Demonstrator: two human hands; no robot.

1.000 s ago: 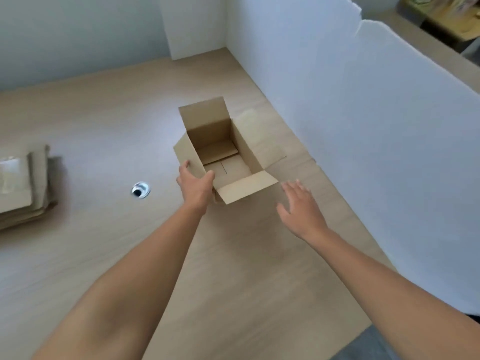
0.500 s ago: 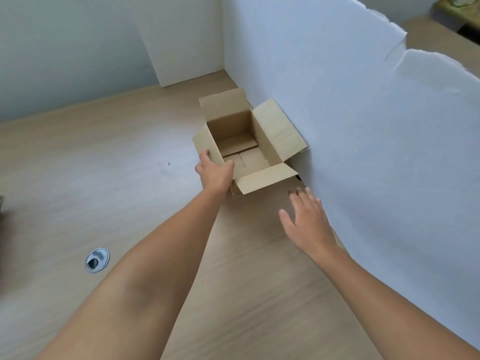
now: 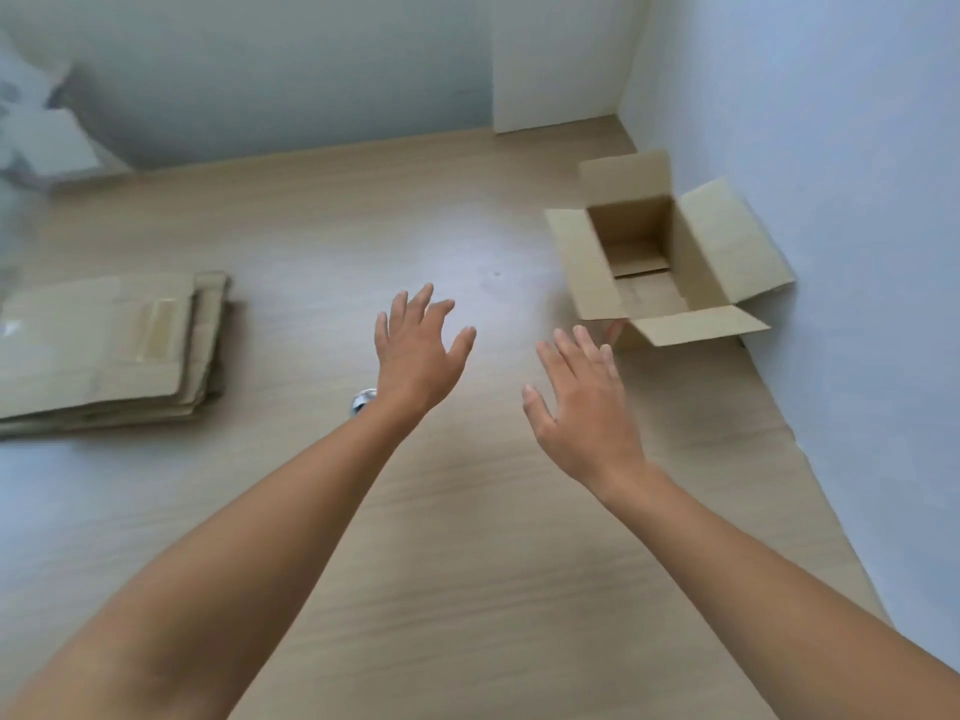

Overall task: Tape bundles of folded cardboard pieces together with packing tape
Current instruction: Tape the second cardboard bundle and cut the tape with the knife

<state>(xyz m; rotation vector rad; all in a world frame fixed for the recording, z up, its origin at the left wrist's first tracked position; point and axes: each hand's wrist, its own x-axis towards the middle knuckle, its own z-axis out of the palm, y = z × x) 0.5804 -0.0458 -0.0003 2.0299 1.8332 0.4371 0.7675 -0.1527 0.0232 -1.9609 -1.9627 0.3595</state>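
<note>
Both hands hover over the tabletop (image 3: 467,537) with fingers spread, left hand (image 3: 415,356) and right hand (image 3: 582,407) holding nothing. The cardboard bundle (image 3: 109,350) (already taped) lies far left; an open box (image 3: 660,257) stands right.

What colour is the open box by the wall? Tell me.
The box is plain light brown, clearest in the head view.
</note>
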